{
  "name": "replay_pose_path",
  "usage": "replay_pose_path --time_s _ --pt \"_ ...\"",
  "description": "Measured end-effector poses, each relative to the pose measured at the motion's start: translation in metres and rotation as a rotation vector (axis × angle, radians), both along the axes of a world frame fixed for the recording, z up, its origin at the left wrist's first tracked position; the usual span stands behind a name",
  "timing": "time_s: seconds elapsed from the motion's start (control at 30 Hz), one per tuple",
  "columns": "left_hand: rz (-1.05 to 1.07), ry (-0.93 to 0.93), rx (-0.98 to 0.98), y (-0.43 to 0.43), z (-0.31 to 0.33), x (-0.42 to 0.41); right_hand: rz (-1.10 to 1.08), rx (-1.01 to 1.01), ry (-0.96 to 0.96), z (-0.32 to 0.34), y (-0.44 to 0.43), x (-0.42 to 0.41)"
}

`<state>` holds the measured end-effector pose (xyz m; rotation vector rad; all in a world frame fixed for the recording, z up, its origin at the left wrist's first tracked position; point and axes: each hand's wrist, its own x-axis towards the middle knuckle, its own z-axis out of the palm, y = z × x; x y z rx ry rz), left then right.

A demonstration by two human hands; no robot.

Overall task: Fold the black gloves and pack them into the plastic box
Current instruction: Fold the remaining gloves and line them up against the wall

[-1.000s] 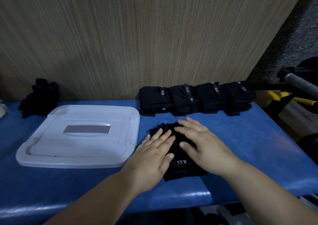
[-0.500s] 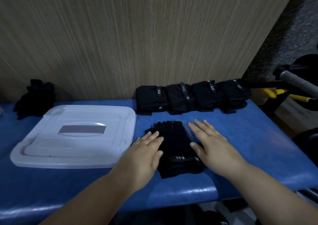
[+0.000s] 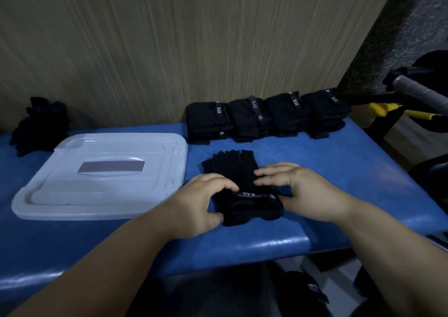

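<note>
The step in hand is the fold itself. A pair of black gloves (image 3: 232, 169) lies flat on the blue table (image 3: 351, 171) just to the right of the plastic box (image 3: 101, 207), cuff end toward the person and the short fingertips pointing away.

The left hand (image 3: 196, 202) has its fingers curled over the cuff's edge on the box side, with the thumb tucked against the near hem, so it looks to be gripping the cuff. The right hand (image 3: 305, 190) is looser. Its fingers lie nearly straight across the glove backs just beyond the logo strap and its thumb is against the cuff's far side. Whether that thumb has got under the fabric I cannot tell.

Four folded bundles (image 3: 266, 118) stand in a row to the right of the box and further back, against the wall. A loose heap of black gloves (image 3: 38, 125) sits just behind the box's far left corner (so there is likely more folding to come). The box itself is closed, its white lid on and nothing resting on it.

By my reading the task is partway through, with folding well advanced and packing not yet begun. The next move calls for both hands to lift the cuff end together and turn it over toward the fingertips, keeping the two gloves stacked so the layers do not slide apart. The lid must come off before anything goes in.
</note>
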<state>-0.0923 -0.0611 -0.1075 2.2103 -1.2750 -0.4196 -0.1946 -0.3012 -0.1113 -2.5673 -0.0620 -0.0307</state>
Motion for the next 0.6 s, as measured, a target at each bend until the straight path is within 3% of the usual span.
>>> replay_pose_path --time_s 0.23,0.43,0.6 --pt "0.258 0.014 -0.104 -0.016 -0.009 -0.009 0.013 0.072 0.046 0.004 -0.002 0.001" --pt "0.401 0.392 -0.302 -0.018 -0.005 -0.01 -0.109 0.241 -0.074 0.009 0.007 0.001" --pt "0.453 0.504 -0.395 -0.022 -0.004 -0.013 -0.159 0.407 -0.035 0.011 0.015 0.002"
